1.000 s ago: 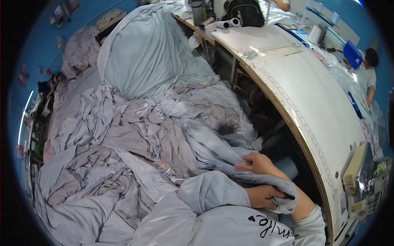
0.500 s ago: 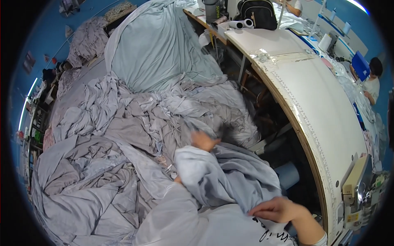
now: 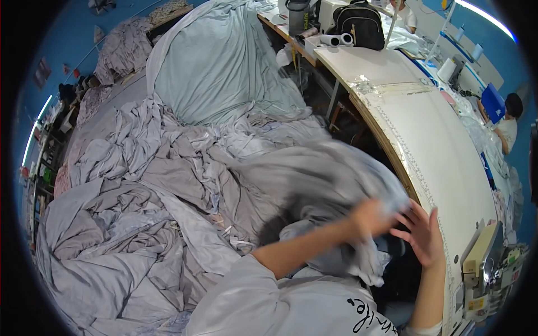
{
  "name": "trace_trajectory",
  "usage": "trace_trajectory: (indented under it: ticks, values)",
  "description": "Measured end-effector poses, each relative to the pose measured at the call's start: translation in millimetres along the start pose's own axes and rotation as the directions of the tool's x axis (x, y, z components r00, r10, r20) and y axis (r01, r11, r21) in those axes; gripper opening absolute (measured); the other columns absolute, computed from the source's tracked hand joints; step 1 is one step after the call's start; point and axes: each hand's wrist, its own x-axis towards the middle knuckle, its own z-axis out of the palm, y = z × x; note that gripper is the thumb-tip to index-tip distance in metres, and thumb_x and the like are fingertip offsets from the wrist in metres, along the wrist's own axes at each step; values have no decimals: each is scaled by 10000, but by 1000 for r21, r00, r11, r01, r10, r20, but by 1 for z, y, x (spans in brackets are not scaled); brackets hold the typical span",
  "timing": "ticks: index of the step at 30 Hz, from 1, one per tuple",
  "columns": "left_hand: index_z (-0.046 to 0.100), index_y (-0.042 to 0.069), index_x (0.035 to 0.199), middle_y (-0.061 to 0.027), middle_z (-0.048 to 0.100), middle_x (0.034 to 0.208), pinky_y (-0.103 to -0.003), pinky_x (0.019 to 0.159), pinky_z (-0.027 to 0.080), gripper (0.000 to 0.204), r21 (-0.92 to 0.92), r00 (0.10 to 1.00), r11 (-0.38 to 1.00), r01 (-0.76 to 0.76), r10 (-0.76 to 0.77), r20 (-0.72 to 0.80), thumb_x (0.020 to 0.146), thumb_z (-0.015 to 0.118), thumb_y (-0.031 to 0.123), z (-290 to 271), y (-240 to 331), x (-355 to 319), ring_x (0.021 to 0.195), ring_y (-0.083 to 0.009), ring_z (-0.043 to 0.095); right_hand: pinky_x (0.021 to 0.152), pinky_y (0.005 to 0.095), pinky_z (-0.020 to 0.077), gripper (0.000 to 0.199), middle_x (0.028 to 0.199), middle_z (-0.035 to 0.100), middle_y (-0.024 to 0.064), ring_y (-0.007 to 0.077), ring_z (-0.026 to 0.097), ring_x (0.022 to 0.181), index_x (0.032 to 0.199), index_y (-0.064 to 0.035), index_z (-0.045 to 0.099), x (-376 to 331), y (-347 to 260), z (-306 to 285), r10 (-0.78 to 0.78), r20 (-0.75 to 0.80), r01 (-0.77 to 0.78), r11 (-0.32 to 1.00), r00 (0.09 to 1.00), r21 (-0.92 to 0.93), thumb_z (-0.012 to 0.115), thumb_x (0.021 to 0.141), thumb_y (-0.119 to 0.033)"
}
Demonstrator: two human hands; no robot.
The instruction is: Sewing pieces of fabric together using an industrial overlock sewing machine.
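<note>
My left hand (image 3: 370, 218) is blurred by motion, reaching across to the right with a grey cloth (image 3: 330, 173) bunched at its fingers. That cloth is lifted and billows leftward, its lower folds hanging near my lap. Close beside it, my right hand (image 3: 424, 235) is raised with fingers spread, near the cloth's right end; whether they touch is unclear. Under and beyond the lifted cloth lies a large heap of crumpled grey fabric (image 3: 123, 241).
A long white worktable (image 3: 437, 140) curves along my right, with a sewing machine (image 3: 485, 263) at its near end. A black backpack (image 3: 360, 25) and a grey bottle (image 3: 297, 17) stand at its far end. Pale green fabric (image 3: 207, 67) drapes behind the heap. Co-workers sit beyond the table.
My left hand has swung right, raising the grey cloth from my lap into a spread, billowing shape. My right hand has let go of the cloth, risen and opened its fingers.
</note>
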Motion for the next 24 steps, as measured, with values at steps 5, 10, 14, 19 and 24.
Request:
trace_trajectory:
  ticks: [5, 10, 14, 19, 24]
  values:
    - [591, 15, 932, -144, 599, 899, -334, 730, 444, 255, -784, 850, 565, 257, 253, 461, 779, 691, 193, 58, 105, -35, 811, -260, 577, 915, 388, 450, 507, 1160, 593, 156, 279, 557, 1093, 1202, 12, 545, 24, 24, 24, 166, 328, 99, 745, 930, -659, 645, 799, -278]
    - [594, 54, 1056, -112, 609, 1081, -336, 815, 447, 424, -441, 931, 885, 151, 23, 364, 744, 756, 291, -48, 71, -40, 965, -250, 590, 1023, 570, 249, 156, 1159, 543, 251, 458, 470, 1123, 785, -158, 710, -34, 32, 11, -455, 405, 572, 331, 793, -750, 564, 818, -204]
    - [533, 112, 1221, -89, 595, 1131, -410, 930, 399, 675, 493, 996, 870, 28, 19, -91, 590, 770, 159, -72, -1, -31, 1047, -277, 562, 914, 427, 401, 493, 1171, 503, 226, 347, 520, 1029, 1110, -32, 592, -58, 31, -17, -507, 389, 551, 219, 769, -805, 646, 693, -289]
    - [544, 144, 1221, -74, 624, 950, -413, 887, 431, 524, 591, 688, 787, 178, -529, 497, 710, 656, 153, -43, -135, -114, 953, -291, 605, 892, 404, 422, 460, 1148, 528, 210, 320, 541, 1006, 1115, -20, 588, -49, 31, -13, -417, 306, 489, 457, 856, -743, 623, 729, -268]
    - [651, 147, 1028, -107, 601, 866, -363, 652, 479, 298, 88, 969, 969, 232, -238, 66, 737, 602, 106, -16, -76, -85, 820, -325, 615, 870, 381, 443, 428, 1124, 554, 194, 293, 562, 984, 1120, -7, 585, -45, 47, -23, -283, 173, 325, 680, 943, -658, 600, 766, -247]
